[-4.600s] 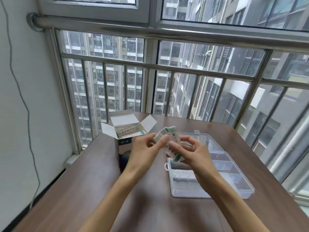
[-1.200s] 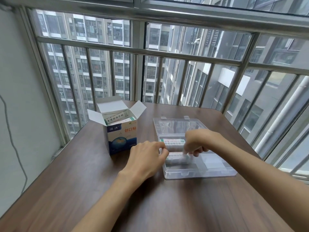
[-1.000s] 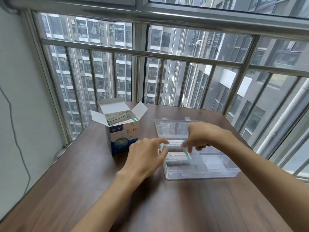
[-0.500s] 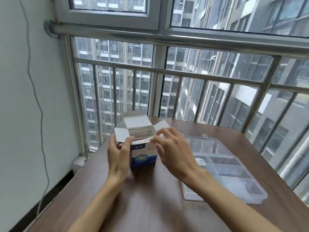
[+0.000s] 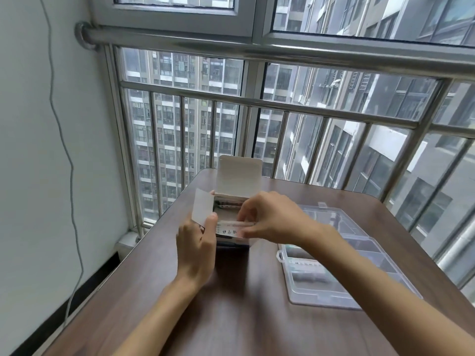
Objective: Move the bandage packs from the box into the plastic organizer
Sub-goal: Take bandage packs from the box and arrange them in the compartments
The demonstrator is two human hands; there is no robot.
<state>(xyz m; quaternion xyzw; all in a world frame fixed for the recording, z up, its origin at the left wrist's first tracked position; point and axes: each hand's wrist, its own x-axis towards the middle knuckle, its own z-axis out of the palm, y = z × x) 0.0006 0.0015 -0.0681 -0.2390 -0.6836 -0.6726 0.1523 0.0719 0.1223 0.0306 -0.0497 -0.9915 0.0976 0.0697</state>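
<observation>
Mid-transfer: my left hand (image 5: 196, 246) steadies the open bandage box (image 5: 232, 214) while my right hand (image 5: 267, 218) pinches a bandage pack (image 5: 228, 228) at its mouth; next, lift it rightward into the plastic organizer (image 5: 331, 286).

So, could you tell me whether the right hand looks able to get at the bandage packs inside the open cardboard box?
Probably yes: the open cardboard box has its flaps up, the left hand steadies it, and the right hand is already at the bandage packs.
</observation>
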